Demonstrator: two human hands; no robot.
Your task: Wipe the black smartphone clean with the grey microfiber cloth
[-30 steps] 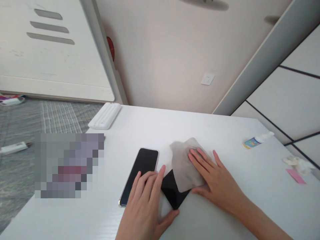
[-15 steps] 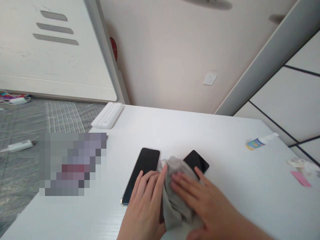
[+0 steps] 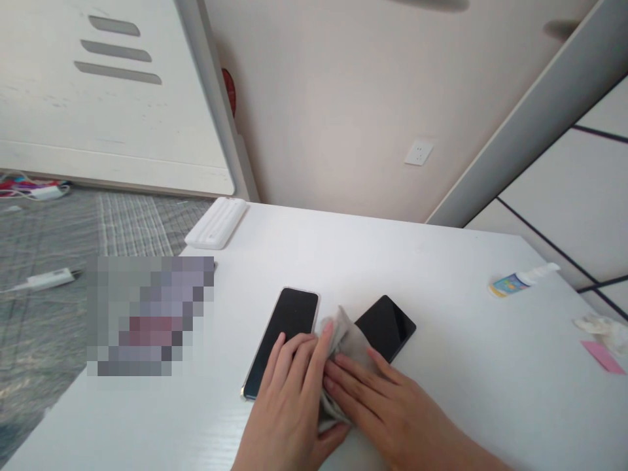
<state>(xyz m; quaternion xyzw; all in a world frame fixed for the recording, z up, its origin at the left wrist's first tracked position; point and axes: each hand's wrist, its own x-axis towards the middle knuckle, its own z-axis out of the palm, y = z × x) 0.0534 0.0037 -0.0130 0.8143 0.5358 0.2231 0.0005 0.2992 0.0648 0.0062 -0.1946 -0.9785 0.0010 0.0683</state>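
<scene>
- the bunched grey cloth (image 3: pixel 360 353) lies on the white table (image 3: pixel 417 261) between your hands, against the black slab's (image 3: pixel 385 327) near-left side.
- your right hand (image 3: pixel 397 409) presses it, fingers long, one apart; thumb hidden, so you can't tell if it pinches.
- your left hand (image 3: pixel 287 409) is spread, thumb wide, at the cloth's left side.
- moving the cloth leftward seems to call for care: the phone (image 3: pixel 289 314) is just beside.
- the spray bottle (image 3: pixel 513 284) lies well apart, right.
</scene>
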